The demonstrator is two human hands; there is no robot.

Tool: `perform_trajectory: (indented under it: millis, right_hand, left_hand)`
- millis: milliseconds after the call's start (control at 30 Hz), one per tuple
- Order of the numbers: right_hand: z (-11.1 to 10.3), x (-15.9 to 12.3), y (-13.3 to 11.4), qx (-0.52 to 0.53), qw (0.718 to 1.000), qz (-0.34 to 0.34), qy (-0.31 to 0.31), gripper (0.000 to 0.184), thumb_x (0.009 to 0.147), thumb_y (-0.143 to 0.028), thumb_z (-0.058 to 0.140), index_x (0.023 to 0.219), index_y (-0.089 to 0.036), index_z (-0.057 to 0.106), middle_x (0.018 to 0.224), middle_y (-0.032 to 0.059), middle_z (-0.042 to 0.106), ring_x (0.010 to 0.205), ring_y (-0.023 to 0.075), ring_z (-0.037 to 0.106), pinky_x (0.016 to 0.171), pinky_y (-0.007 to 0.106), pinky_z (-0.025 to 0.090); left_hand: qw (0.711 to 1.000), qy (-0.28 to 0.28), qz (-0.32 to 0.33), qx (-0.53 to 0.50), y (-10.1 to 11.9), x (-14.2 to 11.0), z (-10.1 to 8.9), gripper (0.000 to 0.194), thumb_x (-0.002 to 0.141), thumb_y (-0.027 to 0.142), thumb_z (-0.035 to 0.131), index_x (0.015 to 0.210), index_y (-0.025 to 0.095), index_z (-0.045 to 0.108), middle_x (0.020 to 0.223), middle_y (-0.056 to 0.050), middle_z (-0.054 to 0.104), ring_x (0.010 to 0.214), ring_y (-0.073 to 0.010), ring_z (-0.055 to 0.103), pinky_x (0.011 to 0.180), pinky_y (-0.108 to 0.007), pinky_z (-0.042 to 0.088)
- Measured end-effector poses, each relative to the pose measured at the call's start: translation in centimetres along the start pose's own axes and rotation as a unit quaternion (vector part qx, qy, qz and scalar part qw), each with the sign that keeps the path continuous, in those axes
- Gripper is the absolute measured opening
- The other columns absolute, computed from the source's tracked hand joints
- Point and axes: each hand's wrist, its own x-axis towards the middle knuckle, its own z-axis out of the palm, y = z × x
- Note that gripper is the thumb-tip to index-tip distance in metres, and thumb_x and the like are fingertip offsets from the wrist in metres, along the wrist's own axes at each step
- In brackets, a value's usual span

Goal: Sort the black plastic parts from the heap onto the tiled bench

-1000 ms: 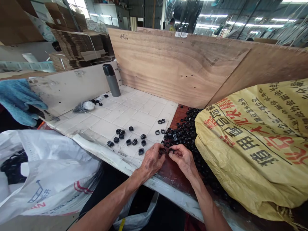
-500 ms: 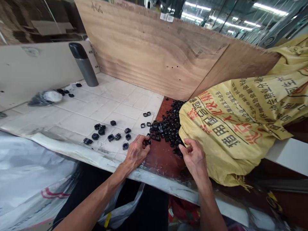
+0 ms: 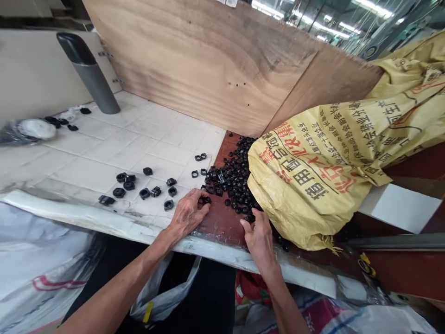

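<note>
Left hand (image 3: 187, 214): one. Right hand (image 3: 259, 241): one. Loose black plastic rings (image 3: 129, 185) on the tiled bench (image 3: 104, 157): about fifteen. Heap of black rings (image 3: 229, 178): one, uncountable. Yellow woven sack (image 3: 306, 181): one. Flask (image 3: 88, 74): one. Plywood boards (image 3: 194, 60): two.

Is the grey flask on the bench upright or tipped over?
Upright: the grey flask stands on its base on the white tiled surface, not lying down.

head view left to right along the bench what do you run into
crumpled plastic bag, grey flask, scattered black rings, left hand, heap of black rings, yellow woven sack
</note>
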Motion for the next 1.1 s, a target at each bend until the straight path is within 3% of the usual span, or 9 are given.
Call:
perform_trajectory:
  millis: [133,300,567,700,733,800,867,933,1100]
  right_hand:
    - [0.6,2.3,-1.8,-0.006,0.999,-0.045,-0.023,0.028,0.091,-0.024,0.056,0.118,-0.015,0.056,0.106,0.0141,0.061,0.093,0.0279,0.063,0.082,0.041,0.055]
    - [0.9,2.5,-2.1,0.003,0.995,-0.096,-0.011,0.010,0.093,-0.021,0.052,0.100,-0.019,0.059,0.108,0.0117,0.058,0.097,0.0256,0.062,0.085,0.039,0.055]
    - [0.9,1.2,-1.2,0.025,0.989,-0.147,0.006,0.011,0.096,-0.024,0.048,0.095,-0.022,0.059,0.101,0.0094,0.059,0.093,0.0235,0.064,0.081,0.037,0.055]
    - [1.0,1.5,-1.5,0.146,0.981,-0.115,0.061,0.019,0.089,-0.041,0.061,0.098,-0.024,0.064,0.088,0.0080,0.066,0.074,0.0227,0.066,0.064,0.033,0.056]
    - [1.0,1.8,-1.9,0.198,0.975,-0.088,0.040,0.027,0.087,-0.045,0.063,0.104,-0.024,0.066,0.086,0.0070,0.067,0.065,0.0209,0.065,0.057,0.031,0.055]
    - [1.0,2.5,-3.4,0.290,0.950,-0.059,-0.105,0.031,0.087,-0.049,0.062,0.105,-0.025,0.070,0.081,0.0048,0.069,0.057,0.0192,0.065,0.054,0.030,0.055]
    - [0.9,2.8,-5.3,0.334,0.907,-0.065,-0.250,0.030,0.090,-0.051,0.057,0.088,-0.025,0.072,0.071,0.0028,0.068,0.055,0.0192,0.064,0.056,0.029,0.054]
    - [1.2,2.9,-6.8,0.332,0.880,-0.059,-0.334,0.031,0.092,-0.048,0.054,0.081,-0.023,0.069,0.062,0.0011,0.066,0.059,0.0196,0.065,0.059,0.029,0.053]
    - [2.9,4.4,-6.7,0.374,0.901,0.062,-0.212,0.036,0.086,-0.052,0.058,0.096,-0.018,0.064,0.067,0.0014,0.066,0.060,0.0201,0.066,0.056,0.029,0.051]
  left_hand:
    - [0.999,-0.023,0.025,0.008,0.5,-0.2,-0.3,0.021,0.082,0.017,0.060,0.102,0.022,0.063,0.093,-0.001,0.066,0.084,-0.0185,0.067,0.080,-0.032,0.056]
    - [0.998,-0.033,0.056,0.017,0.8,-0.5,-0.5,0.026,0.082,0.011,0.059,0.105,0.023,0.063,0.099,-0.003,0.066,0.093,-0.0203,0.064,0.084,-0.034,0.054]
    - [0.998,-0.014,0.050,-0.023,1.1,-0.6,-0.7,0.029,0.078,0.008,0.060,0.102,0.024,0.064,0.098,-0.003,0.067,0.093,-0.0217,0.065,0.083,-0.035,0.055]
    - [0.999,0.012,0.033,-0.039,1.2,-1.0,-0.6,0.035,0.072,0.005,0.062,0.102,0.022,0.067,0.096,-0.005,0.067,0.088,-0.0214,0.066,0.078,-0.033,0.055]
    - [0.999,0.013,0.028,-0.040,1.0,-0.9,-0.4,0.035,0.071,0.006,0.062,0.102,0.021,0.068,0.094,-0.005,0.067,0.083,-0.0205,0.066,0.075,-0.033,0.055]
    - [0.998,0.030,0.030,-0.052,0.4,-0.6,-0.2,0.038,0.069,0.004,0.062,0.103,0.021,0.068,0.096,-0.006,0.065,0.084,-0.0201,0.065,0.075,-0.032,0.055]
    - [0.995,0.057,0.021,-0.076,0.1,-0.5,-0.1,0.039,0.069,0.002,0.060,0.102,0.021,0.068,0.098,-0.005,0.064,0.085,-0.0191,0.064,0.075,-0.031,0.055]
    - [0.992,0.078,0.001,-0.100,0.1,-0.5,-0.3,0.038,0.070,0.002,0.059,0.102,0.020,0.068,0.097,-0.005,0.063,0.084,-0.0178,0.063,0.075,-0.031,0.055]
    - [0.986,0.059,-0.002,-0.154,0.2,-0.4,-0.9,0.037,0.077,0.005,0.059,0.109,0.022,0.068,0.102,-0.004,0.064,0.091,-0.0179,0.064,0.084,-0.035,0.055]
